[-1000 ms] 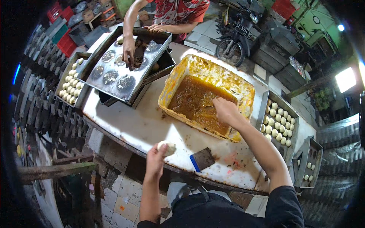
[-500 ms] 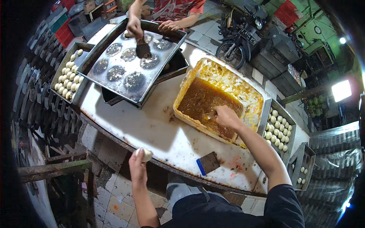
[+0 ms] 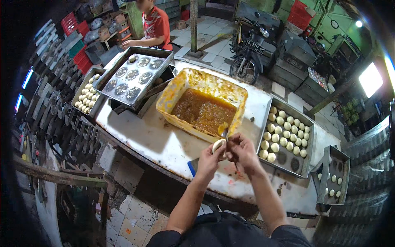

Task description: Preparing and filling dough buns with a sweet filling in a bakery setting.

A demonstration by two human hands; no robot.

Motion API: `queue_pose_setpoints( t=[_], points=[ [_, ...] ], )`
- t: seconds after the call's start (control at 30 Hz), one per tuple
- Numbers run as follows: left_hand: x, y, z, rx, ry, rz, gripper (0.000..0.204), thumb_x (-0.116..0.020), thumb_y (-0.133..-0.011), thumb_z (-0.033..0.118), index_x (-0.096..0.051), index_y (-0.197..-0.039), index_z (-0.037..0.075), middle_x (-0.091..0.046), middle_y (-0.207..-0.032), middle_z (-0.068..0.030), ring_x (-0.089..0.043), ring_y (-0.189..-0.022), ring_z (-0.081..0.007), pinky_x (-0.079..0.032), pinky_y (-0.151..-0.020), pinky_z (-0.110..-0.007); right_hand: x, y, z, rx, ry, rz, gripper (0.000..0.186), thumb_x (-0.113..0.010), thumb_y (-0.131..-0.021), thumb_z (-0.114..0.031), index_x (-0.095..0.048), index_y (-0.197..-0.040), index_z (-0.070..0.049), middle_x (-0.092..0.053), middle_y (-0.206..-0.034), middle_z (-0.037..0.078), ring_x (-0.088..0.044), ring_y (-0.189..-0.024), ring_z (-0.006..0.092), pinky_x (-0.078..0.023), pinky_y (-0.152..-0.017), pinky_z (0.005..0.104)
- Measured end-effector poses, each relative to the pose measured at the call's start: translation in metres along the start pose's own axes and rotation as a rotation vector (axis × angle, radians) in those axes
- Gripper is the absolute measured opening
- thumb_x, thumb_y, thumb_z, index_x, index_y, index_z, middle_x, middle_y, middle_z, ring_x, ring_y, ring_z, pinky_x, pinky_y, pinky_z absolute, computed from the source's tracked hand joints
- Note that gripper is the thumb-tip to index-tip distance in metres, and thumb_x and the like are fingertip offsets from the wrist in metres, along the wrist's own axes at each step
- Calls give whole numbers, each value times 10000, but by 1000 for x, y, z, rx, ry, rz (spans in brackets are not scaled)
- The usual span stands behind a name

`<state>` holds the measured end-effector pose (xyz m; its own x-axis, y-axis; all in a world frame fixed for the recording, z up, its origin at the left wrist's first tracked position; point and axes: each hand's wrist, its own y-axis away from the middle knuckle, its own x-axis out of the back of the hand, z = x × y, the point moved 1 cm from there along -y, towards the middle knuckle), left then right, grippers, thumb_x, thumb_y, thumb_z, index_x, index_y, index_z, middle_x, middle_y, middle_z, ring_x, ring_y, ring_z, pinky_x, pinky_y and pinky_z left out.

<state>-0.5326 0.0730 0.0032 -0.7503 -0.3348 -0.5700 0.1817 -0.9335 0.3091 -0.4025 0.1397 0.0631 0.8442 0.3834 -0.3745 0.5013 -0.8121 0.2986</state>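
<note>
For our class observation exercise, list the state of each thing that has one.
Left hand: closed on dough piece
Right hand: closed on spoon
Spoon: loaded with paste
Tub: smeared, partly filled
Top stacked tray: holding one ball
Large right tray: partly filled
Blue-edged tool: partly hidden
Motorcycle: upright

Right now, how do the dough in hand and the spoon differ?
The held dough is pale and rounded; the spoon is slim, with yellow filling at its tip. The left hand holds the dough, the right hand the spoon. Both are held close together near the tub.
</note>
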Motion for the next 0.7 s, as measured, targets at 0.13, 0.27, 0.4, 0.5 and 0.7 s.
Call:
queue_pose_setpoints(
  t=[0.13, 0.27, 0.4, 0.5, 0.7],
  points=[
    [-29, 26, -34, 41, -54, 119, 327, -557, -1072, 220, -638, -1219, -61, -714, -1079, -89, -687, -1000, -167, -544, -903, -319, 51, 50, 30, 309, 221, 87, 74, -601, -1003, 5, -561, -1065, -6, -632, -877, 53, -558, -685, 105, -465, -640, 239],
    [-62, 58, -48, 122, 173, -28, 500, -319, -1128, 326, -527, -1347, -73, -639, -1298, -195, -642, -1178, -300, -480, -1081, -458, 97, 93, 64, 448, 336, 167, 63, -632, -973, 18, -583, -1009, 2, -617, -833, 45, -565, -698, 119, -467, -640, 261],
    [-64, 75, -80, 10, 366, 22, 485, -330, -1128, 347, -549, -1339, -30, -626, -1335, -184, -648, -1152, -258, -531, -1014, -422, 123, 135, 78, 582, 659, 199, 92, -704, -883, 24, -612, -881, 29, -581, -787, 123, -605, -749, 186, -478, -673, 312],
    [-61, 91, -85, 21, 272, -57, 383, -473, -1084, 297, -543, -1334, 14, -614, -1357, -162, -619, -1208, -247, -530, -1021, -420, 197, 141, 128, 550, 1010, 397, 46, -686, -871, 7, -661, -909, 11, -618, -864, 158, -598, -827, 314, -486, -745, 408],
    [-55, 185, -57, 1, -50, -277, 675, -702, -868, -56, -433, -1479, 47, -527, -1460, -55, -561, -1263, -156, -468, -1091, -343, 161, 169, 74, 406, 798, 105, 381, -775, -814, -125, -723, -1187, -65, -607, -1307, 151, -538, -1256, 331, -431, -1069, 459]
  ],
)
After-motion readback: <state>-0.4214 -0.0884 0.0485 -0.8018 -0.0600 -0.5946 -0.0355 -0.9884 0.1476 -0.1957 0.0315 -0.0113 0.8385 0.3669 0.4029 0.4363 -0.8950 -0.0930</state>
